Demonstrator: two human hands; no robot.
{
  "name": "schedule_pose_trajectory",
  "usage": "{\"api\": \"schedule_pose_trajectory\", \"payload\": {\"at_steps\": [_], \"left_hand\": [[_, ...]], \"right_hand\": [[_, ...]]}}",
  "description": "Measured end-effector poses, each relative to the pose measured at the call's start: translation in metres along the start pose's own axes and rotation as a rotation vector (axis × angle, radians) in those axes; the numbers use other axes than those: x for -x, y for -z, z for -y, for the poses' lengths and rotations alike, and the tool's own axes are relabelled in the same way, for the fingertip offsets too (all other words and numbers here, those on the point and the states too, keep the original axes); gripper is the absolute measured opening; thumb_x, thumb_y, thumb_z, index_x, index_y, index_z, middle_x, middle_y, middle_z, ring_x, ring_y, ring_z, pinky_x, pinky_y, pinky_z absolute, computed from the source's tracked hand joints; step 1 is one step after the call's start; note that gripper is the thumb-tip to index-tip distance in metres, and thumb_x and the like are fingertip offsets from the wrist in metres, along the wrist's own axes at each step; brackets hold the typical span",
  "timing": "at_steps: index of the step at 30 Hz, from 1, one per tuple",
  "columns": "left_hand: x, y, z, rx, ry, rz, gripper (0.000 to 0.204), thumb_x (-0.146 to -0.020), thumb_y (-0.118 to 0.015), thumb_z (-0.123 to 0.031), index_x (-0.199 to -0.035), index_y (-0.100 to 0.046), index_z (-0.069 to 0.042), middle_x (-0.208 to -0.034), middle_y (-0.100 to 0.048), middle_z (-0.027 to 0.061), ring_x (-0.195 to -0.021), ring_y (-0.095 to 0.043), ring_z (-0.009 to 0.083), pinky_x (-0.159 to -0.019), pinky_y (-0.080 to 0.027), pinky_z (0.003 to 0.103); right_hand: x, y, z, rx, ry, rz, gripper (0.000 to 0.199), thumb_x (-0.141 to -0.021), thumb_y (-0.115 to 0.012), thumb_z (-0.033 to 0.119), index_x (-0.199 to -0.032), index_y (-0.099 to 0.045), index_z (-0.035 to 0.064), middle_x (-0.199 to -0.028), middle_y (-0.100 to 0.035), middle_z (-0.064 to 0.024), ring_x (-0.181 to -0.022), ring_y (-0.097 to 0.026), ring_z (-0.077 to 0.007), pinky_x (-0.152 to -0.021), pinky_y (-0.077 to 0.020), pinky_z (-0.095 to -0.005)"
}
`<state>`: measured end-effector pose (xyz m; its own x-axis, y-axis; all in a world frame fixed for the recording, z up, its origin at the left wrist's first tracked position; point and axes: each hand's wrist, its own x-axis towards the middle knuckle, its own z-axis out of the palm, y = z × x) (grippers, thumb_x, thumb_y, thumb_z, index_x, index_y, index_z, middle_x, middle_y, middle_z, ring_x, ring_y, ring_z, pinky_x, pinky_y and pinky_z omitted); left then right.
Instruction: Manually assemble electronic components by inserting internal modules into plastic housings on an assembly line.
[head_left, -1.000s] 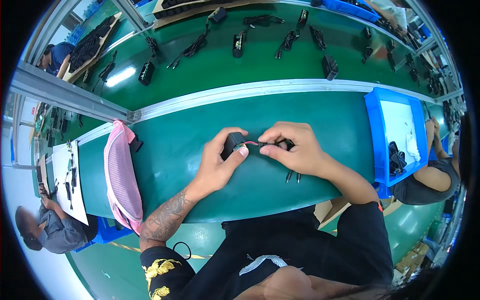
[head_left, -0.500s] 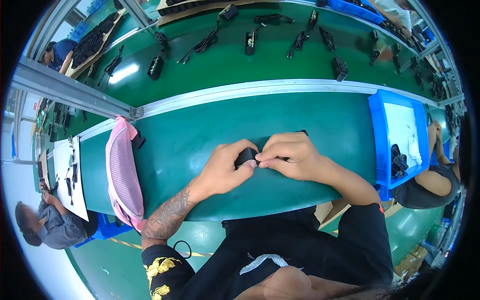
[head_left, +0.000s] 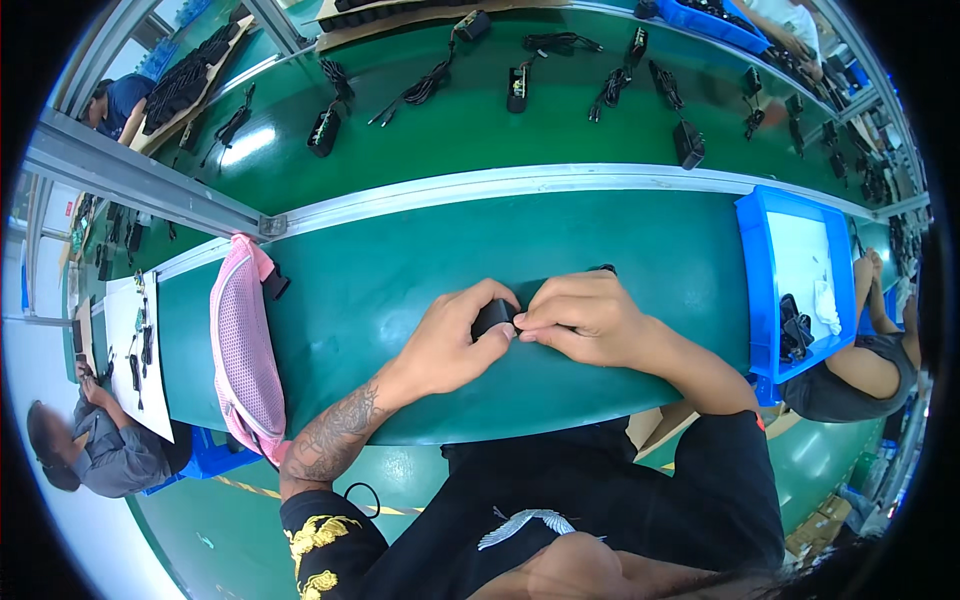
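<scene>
Over the green bench, my left hand [head_left: 450, 335] is wrapped round a black power adapter case [head_left: 491, 315], thumb along its near side and fingers over the far side. Against the case's right end, my right hand [head_left: 588, 318] is closed in a pinch, thumb and fingertips together. What lies between those fingertips is too small and covered to make out. A small black piece [head_left: 606, 268] shows just behind my right knuckles, mostly hidden by the hand.
A pink mesh waist bag [head_left: 247, 350] lies at the bench's left. On the right stands a blue tray [head_left: 762, 290] with black parts [head_left: 795, 328]. Past a metal rail [head_left: 520, 180], adapters with bundled cords [head_left: 517, 90] lie on a green belt. Other people sit on both sides.
The adapters and cords beyond the rail have shifted to the right. Both my hands stay at the black case with almost the same grip.
</scene>
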<state>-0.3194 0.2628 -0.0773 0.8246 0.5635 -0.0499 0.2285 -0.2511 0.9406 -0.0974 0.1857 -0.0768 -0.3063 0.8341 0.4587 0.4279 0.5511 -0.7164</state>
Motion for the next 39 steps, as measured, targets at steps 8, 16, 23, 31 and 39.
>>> {"api": "schedule_pose_trajectory", "payload": {"at_steps": [8,16,23,31,39], "left_hand": [[-0.001,-0.004,0.005,0.004,-0.003,-0.023,0.028,-0.086,-0.058,-0.014,-0.111,-0.062,-0.002,-0.079,-0.063,0.0126,-0.068,-0.059,0.0213,-0.062,-0.046,0.035],[-0.001,0.003,-0.002,0.027,0.106,0.072,0.026,-0.086,-0.057,-0.014,-0.106,-0.065,0.001,-0.071,-0.061,0.0114,-0.062,-0.057,0.0197,-0.059,-0.046,0.035],[-0.001,-0.002,0.003,0.03,0.096,0.054,0.027,-0.086,-0.057,-0.015,-0.105,-0.066,0.001,-0.07,-0.061,0.0105,-0.062,-0.054,0.0164,-0.058,-0.045,0.034],[-0.003,0.004,-0.006,0.002,0.154,0.122,0.031,-0.084,-0.057,-0.022,-0.1,-0.068,0.002,-0.067,-0.059,0.0101,-0.06,-0.052,0.0154,-0.056,-0.043,0.034],[-0.002,0.005,-0.006,0.005,0.155,0.135,0.031,-0.083,-0.058,-0.023,-0.097,-0.068,0.003,-0.064,-0.057,0.0092,-0.058,-0.051,0.0144,-0.054,-0.041,0.033]], "right_hand": [[0.001,-0.001,0.002,-0.049,-0.067,0.045,0.016,-0.078,-0.084,0.003,-0.092,-0.076,0.0042,-0.084,-0.073,-0.0098,-0.067,-0.07,-0.0215,-0.056,-0.0519,-0.0304],[0.004,-0.008,0.004,-0.017,-0.035,-0.036,0.014,-0.078,-0.083,0.004,-0.091,-0.076,0.0041,-0.084,-0.073,-0.0097,-0.068,-0.07,-0.0213,-0.056,-0.0523,-0.0302],[0.002,-0.004,0.007,0.152,0.049,-0.025,0.014,-0.077,-0.084,0.006,-0.089,-0.076,0.0054,-0.084,-0.073,-0.007,-0.068,-0.07,-0.0211,-0.056,-0.0527,-0.0308],[0.002,0.0,0.009,0.263,0.151,0.027,0.011,-0.077,-0.083,0.009,-0.085,-0.075,0.0091,-0.084,-0.072,-0.0026,-0.068,-0.07,-0.0183,-0.055,-0.0525,-0.0306],[0.0,0.001,0.008,0.219,0.148,0.042,0.011,-0.078,-0.083,0.011,-0.085,-0.075,0.0094,-0.083,-0.072,-0.0019,-0.069,-0.07,-0.0185,-0.055,-0.052,-0.0312]]}}
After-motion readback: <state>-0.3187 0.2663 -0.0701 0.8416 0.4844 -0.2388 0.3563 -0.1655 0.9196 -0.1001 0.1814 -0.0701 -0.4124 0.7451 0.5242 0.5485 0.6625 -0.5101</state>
